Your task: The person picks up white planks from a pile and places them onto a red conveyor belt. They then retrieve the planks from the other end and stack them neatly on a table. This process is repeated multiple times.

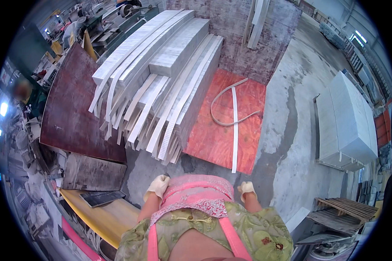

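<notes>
My left hand, in a pale glove, hangs beside the pink apron, its fingers curled into a fist with nothing visible in it. On the other side of the apron, my right hand is gloved too and closed, also with nothing to be seen in it. Ahead and to the left rises a large stack of long whitish strips, their uneven ends toward me. A reddish board lies beside the stack, with a straight white strip and a curved pale band on it. Neither hand touches these.
A dark red panel leans at the left, near a yellow sheet. Behind the reddish board stands a mottled upright panel with strips leaning on it. A large wrapped white block and wooden pallets are at the right.
</notes>
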### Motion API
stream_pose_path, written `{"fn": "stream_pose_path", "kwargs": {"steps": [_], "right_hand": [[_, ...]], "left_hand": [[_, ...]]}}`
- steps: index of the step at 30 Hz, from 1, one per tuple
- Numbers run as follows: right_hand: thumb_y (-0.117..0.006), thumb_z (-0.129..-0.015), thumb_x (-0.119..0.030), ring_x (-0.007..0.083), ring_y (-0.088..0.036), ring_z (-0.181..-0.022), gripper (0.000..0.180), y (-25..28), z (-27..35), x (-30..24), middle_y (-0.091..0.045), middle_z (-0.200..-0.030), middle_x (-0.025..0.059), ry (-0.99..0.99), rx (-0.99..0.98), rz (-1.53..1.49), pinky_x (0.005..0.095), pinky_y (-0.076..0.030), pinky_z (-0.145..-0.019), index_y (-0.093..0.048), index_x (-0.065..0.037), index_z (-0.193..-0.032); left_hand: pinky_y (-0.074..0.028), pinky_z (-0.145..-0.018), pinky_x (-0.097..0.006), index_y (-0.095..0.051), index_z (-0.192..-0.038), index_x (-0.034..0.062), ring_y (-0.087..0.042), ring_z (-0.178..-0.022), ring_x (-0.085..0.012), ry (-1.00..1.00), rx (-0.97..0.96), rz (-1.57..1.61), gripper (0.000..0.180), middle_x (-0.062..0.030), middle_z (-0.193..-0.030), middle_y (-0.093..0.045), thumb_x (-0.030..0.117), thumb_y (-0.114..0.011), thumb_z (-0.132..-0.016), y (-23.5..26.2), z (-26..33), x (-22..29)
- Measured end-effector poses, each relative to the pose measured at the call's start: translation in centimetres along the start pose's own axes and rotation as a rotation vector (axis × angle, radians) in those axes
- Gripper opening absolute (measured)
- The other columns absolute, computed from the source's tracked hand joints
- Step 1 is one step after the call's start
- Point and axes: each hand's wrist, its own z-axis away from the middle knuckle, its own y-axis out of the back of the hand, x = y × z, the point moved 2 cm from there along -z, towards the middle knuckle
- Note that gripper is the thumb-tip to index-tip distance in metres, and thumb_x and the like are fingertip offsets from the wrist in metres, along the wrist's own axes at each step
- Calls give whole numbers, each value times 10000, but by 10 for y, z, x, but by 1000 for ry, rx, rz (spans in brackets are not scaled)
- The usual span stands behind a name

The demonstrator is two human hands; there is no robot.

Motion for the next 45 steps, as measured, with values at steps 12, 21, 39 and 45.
{"fn": "stream_pose_path", "kwargs": {"steps": [12,21,39,45], "right_hand": [[-510,-915,-270,434,-671,-1082,405,-89,81,-93,-683,-1080,319,390,173,387,477,-514,-925,-698,28,-1113],[-541,-873,-205,395,-709,-964,322,-92,76,-62,-709,-964,294,352,190,340,466,-530,-846,-724,39,-980],[-542,-880,-178,192,-634,-715,301,-149,74,-63,-669,-749,109,411,87,299,388,-481,-658,-726,54,-940],[-532,-876,-163,197,-635,-731,300,-150,69,-50,-674,-771,108,389,65,322,391,-484,-670,-723,57,-945]], "left_hand": [[-523,-743,-366,-694,-946,-6,-679,-767,-222,-115,2,54,376,-124,-817,-719,342,-554,-930,40,-21,-18],[-523,-787,-351,-697,-943,-6,-685,-817,-223,-33,48,111,383,-118,-837,-727,346,-553,-899,77,5,-39],[-519,-824,-373,-698,-943,-5,-700,-881,-262,-14,150,84,395,-151,-875,-732,365,-558,-928,91,15,-83],[-518,-823,-360,-704,-925,-13,-701,-882,-254,-14,150,52,407,-156,-871,-732,367,-559,-920,97,21,-92]]}}
